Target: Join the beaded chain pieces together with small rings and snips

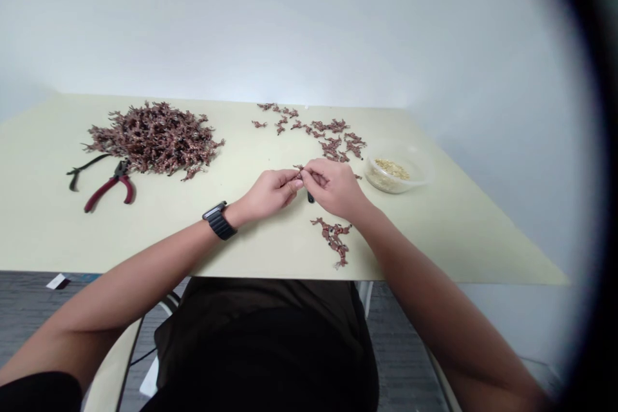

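My left hand point(271, 193) pinches a small brown animal figurine point(298, 168) between thumb and fingertips above the middle of the table. Against it, the closed fingertips of my right hand point(333, 185) meet those of the left; what they hold is hidden. Below the fingers shows the dark end of a black object point(311, 197), mostly covered by my hands. A small cluster of brown figurines point(334, 238) lies close to the front edge, under my right wrist. Beyond my hands, more loose figurines point(332, 147) are scattered.
A large heap of brown figurines point(157, 138) lies at the left. In front of it rest red-handled pliers point(109, 188) and a black-handled tool point(87, 167). At the right stands a clear plastic bowl point(386, 184) with small gold-coloured pieces point(393, 169). A wall point(309, 26) borders the table's back.
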`<state>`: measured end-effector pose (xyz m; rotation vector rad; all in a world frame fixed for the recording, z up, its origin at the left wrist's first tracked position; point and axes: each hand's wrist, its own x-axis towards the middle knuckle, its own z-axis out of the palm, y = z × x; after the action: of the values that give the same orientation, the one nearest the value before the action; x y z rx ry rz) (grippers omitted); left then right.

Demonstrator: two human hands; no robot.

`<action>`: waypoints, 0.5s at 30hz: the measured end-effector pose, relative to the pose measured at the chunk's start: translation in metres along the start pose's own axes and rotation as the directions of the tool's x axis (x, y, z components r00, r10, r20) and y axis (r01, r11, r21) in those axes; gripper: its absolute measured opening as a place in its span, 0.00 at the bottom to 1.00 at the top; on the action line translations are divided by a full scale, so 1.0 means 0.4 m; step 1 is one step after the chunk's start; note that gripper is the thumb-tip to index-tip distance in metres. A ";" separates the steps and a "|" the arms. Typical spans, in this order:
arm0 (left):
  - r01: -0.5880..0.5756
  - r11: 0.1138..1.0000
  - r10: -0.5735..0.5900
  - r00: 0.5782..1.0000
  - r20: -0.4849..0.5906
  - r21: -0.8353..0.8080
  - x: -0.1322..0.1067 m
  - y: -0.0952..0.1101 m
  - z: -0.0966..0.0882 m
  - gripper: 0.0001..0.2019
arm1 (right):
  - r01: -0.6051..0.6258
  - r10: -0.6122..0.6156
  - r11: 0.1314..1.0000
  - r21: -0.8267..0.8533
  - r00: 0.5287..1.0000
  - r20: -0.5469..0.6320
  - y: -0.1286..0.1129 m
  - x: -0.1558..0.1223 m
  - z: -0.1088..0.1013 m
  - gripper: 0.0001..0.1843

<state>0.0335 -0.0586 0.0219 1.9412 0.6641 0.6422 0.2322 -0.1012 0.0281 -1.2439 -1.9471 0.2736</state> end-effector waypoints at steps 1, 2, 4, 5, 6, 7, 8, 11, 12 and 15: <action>0.001 1.000 -0.001 1.000 0.002 0.000 0.000 -0.001 0.001 0.18 | 0.017 -0.017 1.000 -0.024 1.000 0.006 -0.001 0.000 0.000 0.15; -0.003 1.000 0.003 1.000 0.000 0.009 0.000 -0.001 0.001 0.18 | 0.018 -0.018 0.999 -0.039 1.000 0.009 -0.003 -0.001 0.001 0.15; -0.020 0.999 0.021 1.000 -0.019 0.049 0.000 -0.002 0.002 0.18 | -0.019 0.020 0.999 -0.044 1.000 0.003 -0.007 -0.002 0.004 0.15; -0.030 0.996 0.033 0.999 -0.033 0.079 0.000 -0.002 0.002 0.18 | -0.051 0.051 0.998 -0.033 0.999 -0.002 -0.009 -0.003 0.006 0.15; -0.039 0.993 0.045 0.998 -0.049 0.114 0.001 -0.003 0.002 0.18 | -0.085 0.085 0.996 -0.014 0.996 -0.002 -0.011 -0.003 0.008 0.15; -0.046 0.987 0.056 0.996 -0.063 0.151 0.002 -0.003 0.002 0.17 | -0.117 0.117 0.993 0.008 0.993 0.003 -0.012 -0.004 0.010 0.15; -0.052 0.980 0.068 0.995 -0.074 0.193 0.002 -0.005 0.002 0.17 | -0.144 0.144 0.989 0.033 0.990 0.010 -0.012 -0.004 0.012 0.15; -0.071 0.941 0.105 0.991 -0.087 0.331 0.004 -0.012 0.002 0.14 | -0.200 0.198 0.972 0.120 0.980 0.029 -0.006 -0.005 0.020 0.15; -0.078 0.922 0.119 0.989 -0.085 0.380 0.004 -0.015 0.003 0.12 | -0.229 0.225 0.958 0.175 0.973 0.044 -0.002 -0.004 0.022 0.15; -0.105 0.855 0.167 0.983 -0.079 0.507 0.003 -0.021 0.002 0.08 | -0.384 0.339 0.808 0.447 0.923 0.182 0.010 -0.001 0.027 0.16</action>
<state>0.0334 -0.0550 0.0140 2.4670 0.8362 0.7300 0.2273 -0.0972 0.0187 -1.2675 -1.5601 0.9661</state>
